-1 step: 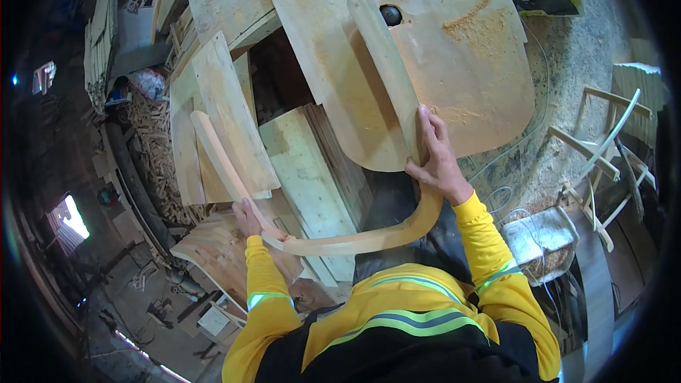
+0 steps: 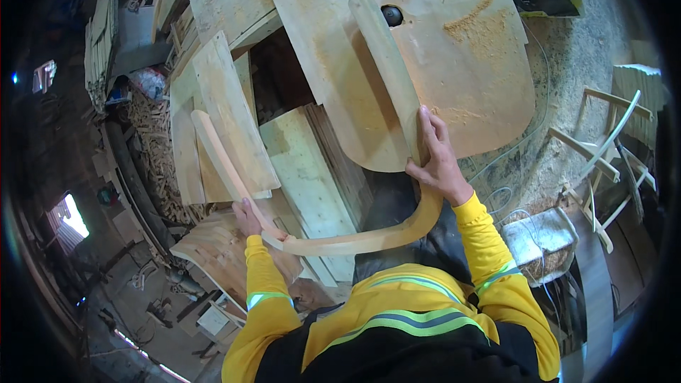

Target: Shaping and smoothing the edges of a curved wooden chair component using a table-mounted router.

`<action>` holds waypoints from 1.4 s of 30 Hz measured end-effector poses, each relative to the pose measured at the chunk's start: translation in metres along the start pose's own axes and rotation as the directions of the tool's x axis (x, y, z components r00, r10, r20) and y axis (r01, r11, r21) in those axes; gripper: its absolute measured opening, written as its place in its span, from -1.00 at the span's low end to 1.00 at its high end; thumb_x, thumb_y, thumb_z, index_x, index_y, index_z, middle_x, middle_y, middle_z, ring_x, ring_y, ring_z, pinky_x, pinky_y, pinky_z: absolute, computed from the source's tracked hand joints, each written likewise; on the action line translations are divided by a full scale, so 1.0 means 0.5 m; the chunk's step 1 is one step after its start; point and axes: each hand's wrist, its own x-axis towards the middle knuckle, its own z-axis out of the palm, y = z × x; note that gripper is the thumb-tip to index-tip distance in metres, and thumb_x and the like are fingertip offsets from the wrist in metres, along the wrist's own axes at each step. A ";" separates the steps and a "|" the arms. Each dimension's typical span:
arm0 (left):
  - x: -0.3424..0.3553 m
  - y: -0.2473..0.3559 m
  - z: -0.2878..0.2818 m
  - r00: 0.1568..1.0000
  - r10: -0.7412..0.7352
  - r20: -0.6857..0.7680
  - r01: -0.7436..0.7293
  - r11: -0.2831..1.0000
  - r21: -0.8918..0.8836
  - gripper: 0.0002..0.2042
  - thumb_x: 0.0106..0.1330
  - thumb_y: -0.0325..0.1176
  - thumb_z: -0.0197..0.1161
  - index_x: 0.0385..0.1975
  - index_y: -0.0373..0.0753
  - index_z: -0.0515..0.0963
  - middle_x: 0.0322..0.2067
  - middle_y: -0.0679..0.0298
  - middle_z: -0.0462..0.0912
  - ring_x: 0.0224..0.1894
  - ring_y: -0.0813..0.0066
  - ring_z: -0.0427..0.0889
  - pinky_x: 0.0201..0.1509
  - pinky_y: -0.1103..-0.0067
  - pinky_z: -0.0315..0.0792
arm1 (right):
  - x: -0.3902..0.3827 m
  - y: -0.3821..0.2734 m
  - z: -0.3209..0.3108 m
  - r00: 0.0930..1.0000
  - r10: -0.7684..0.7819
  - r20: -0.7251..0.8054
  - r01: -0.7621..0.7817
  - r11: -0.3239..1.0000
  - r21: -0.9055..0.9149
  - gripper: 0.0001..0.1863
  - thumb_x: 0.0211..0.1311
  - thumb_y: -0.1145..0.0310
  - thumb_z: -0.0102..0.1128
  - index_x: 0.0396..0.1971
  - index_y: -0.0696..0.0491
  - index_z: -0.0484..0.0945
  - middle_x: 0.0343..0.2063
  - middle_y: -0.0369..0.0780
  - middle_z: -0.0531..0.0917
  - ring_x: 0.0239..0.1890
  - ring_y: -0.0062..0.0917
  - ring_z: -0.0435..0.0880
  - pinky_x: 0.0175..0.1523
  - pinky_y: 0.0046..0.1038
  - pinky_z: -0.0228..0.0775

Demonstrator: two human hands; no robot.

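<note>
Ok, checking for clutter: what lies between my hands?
Between your left hand and right hand, the head view shows a pale board, brown board edges and something dark; the curved wood loops nearer your body.

we hold a pale, u-shaped curved wooden piece (image 2: pixel 347 244) before us.
our bare left hand (image 2: pixel 248 218) grips its left arm; our bare right hand (image 2: pixel 438 159) grips the right, which stretches over a flat, round-cornered tan wooden panel (image 2: pixel 475 92) scattered with yellowish sawdust (image 2: pixel 468 18).
</note>
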 end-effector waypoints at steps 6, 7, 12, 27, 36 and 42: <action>0.003 0.005 0.003 0.999 0.013 -0.035 -0.012 0.999 0.047 -0.30 0.45 0.16 -0.02 0.31 -0.38 0.22 0.16 -0.32 0.43 0.21 -0.22 0.44 0.26 0.26 0.30 | 0.000 0.004 0.002 1.000 -0.002 -0.009 0.002 1.000 0.003 0.10 -0.22 0.55 0.32 0.48 0.13 0.02 0.25 -0.01 0.25 0.33 -0.12 0.27 0.43 -0.29 0.14; 0.003 0.003 0.001 0.998 0.043 -0.040 -0.041 0.999 0.032 -0.28 0.45 0.17 -0.02 0.31 -0.40 0.21 0.15 -0.33 0.44 0.21 -0.23 0.44 0.27 0.25 0.30 | 0.000 0.004 0.003 1.000 -0.007 -0.006 0.007 1.000 0.006 0.10 -0.22 0.55 0.32 0.48 0.13 0.02 0.25 -0.01 0.25 0.33 -0.12 0.27 0.43 -0.29 0.14; 0.002 0.015 0.004 1.000 -0.009 -0.008 0.010 0.999 0.049 -0.26 0.45 0.17 -0.02 0.32 -0.43 0.21 0.17 -0.33 0.42 0.23 -0.23 0.42 0.28 0.24 0.29 | -0.002 0.008 0.003 1.000 -0.018 -0.019 0.018 0.999 -0.030 0.11 -0.22 0.53 0.32 0.48 0.12 0.01 0.24 -0.01 0.25 0.34 -0.10 0.26 0.43 -0.28 0.14; 0.010 0.014 -0.003 0.997 -0.074 0.027 0.070 0.990 0.125 -0.28 0.43 0.21 -0.06 0.33 -0.33 0.24 0.11 -0.22 0.53 0.15 -0.18 0.52 0.20 0.21 0.36 | -0.001 0.001 0.004 0.999 -0.025 -0.022 0.024 0.999 -0.045 0.14 -0.22 0.54 0.34 0.49 0.11 -0.03 0.27 0.01 0.23 0.34 -0.06 0.26 0.44 -0.26 0.12; -0.003 0.046 0.001 0.998 -0.065 0.027 0.062 0.994 0.088 -0.27 0.45 0.18 -0.04 0.35 -0.38 0.21 0.15 -0.25 0.49 0.20 -0.17 0.48 0.24 0.25 0.34 | -0.002 0.001 0.003 1.000 -0.011 -0.023 0.010 0.999 -0.049 0.12 -0.19 0.56 0.32 0.49 0.13 -0.03 0.26 0.01 0.23 0.33 -0.07 0.26 0.44 -0.28 0.13; 0.004 0.039 -0.004 0.999 -0.049 0.012 0.048 0.995 0.085 -0.27 0.45 0.17 -0.03 0.33 -0.40 0.22 0.13 -0.30 0.49 0.19 -0.19 0.48 0.23 0.24 0.34 | -0.001 -0.001 0.007 0.999 -0.016 -0.031 0.014 0.998 -0.063 0.11 -0.19 0.57 0.30 0.49 0.14 -0.03 0.24 0.02 0.23 0.31 -0.07 0.28 0.41 -0.28 0.16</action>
